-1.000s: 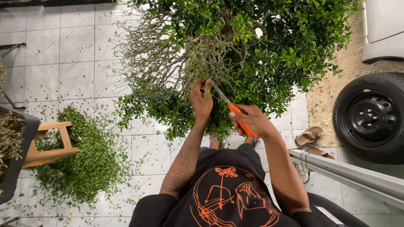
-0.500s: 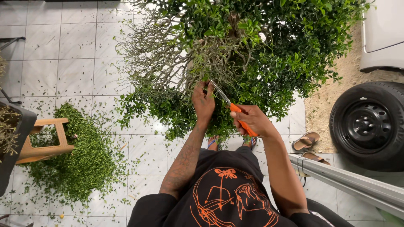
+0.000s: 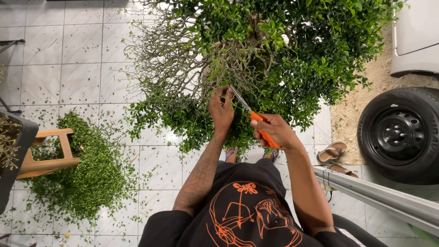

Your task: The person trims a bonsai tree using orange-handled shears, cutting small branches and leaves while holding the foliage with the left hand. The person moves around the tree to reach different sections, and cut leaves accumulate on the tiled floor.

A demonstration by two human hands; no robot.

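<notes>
White floor tiles (image 3: 68, 59) lie littered with clippings as the left hand (image 3: 222, 110) pinches a twig of the leafy shrub (image 3: 274, 55) while the right hand (image 3: 274, 130), its grip wrapped round orange-handled scissors (image 3: 249, 113), trims foliage, so the next snip calls for blades set squarely on that twig.

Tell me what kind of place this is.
Probably an outdoor yard or driveway used for plant trimming: tiled floor, a leafy shrub with a pile of clippings, and a vehicle's tyre beside it.
</notes>
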